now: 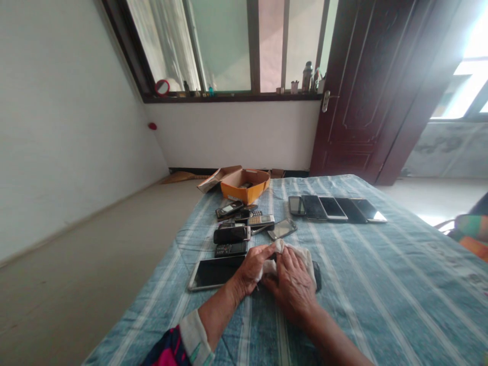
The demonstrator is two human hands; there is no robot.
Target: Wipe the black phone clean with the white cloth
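On a blue striped cloth (381, 284) my two hands meet over a dark phone (317, 277) that is mostly hidden beneath them. My right hand (292, 287) presses a white cloth (303, 254) down on the phone, fingers curled over it. My left hand (253, 267) grips the phone's left end and a corner of the cloth. A large dark tablet (213, 273) lies just left of my left hand.
A pile of several old keypad phones (238, 229) lies beyond my hands, with one smartphone (282, 229) beside it. A row of several smartphones (335, 208) lies further right. An orange cardboard box (244, 185) sits at the far edge. A dark door (366, 86) stands behind.
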